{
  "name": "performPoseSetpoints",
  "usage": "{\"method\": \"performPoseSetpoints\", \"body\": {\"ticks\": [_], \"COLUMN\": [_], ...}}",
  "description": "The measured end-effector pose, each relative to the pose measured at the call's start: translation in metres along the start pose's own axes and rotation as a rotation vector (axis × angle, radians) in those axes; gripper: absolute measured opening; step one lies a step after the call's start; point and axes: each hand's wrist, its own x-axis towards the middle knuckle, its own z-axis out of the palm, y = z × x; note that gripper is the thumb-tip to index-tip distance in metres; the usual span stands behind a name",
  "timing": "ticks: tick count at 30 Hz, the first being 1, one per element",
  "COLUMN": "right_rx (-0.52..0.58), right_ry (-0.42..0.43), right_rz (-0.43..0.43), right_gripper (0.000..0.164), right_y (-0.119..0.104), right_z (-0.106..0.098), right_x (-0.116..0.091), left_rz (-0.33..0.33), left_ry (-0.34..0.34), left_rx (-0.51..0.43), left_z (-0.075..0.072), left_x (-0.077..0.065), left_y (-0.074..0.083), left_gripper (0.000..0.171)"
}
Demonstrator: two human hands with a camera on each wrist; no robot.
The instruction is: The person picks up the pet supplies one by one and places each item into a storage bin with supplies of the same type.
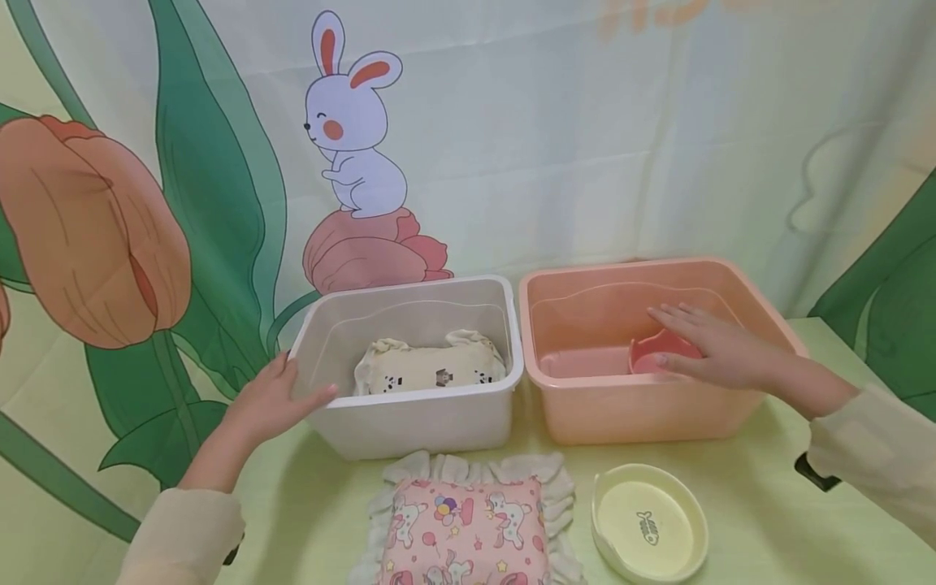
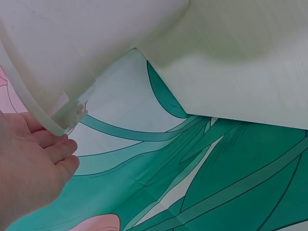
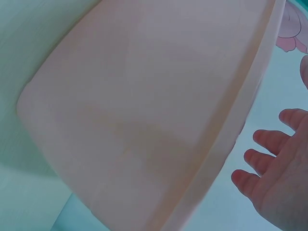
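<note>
Left hand (image 1: 266, 402), spread wide, touched the white bin (image 1: 420, 426). Right hand (image 1: 720, 349), fingers extended, hung empty over the pink bin (image 1: 651, 414).

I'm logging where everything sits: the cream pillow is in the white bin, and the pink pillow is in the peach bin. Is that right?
Not quite: the pink pillow isn't in the peach bin. The head view shows it on the table, in front of the white bin. The cream pillow is in the white bin, as you say.
</note>
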Motion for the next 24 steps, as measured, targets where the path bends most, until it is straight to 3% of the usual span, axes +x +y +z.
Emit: {"method": "performPoseSetpoints", "body": {"ticks": [13, 24], "right_rx": [0.038, 0.031], "right_ry": [0.014, 0.019], "right_rz": [-0.001, -0.056], "right_gripper": [0.075, 0.074], "right_y": [-0.006, -0.013], "right_z": [0.004, 0.006], "right_x": [-0.006, -0.010], "left_rz": [-0.005, 0.015], "left_ry": [-0.018, 0.031], "left_rx": [0.005, -0.013], "left_z": [0.000, 0.006], "left_x": [-0.006, -0.006], "left_y": [-0.006, -0.009], "left_gripper": [0.094, 0.092]}}
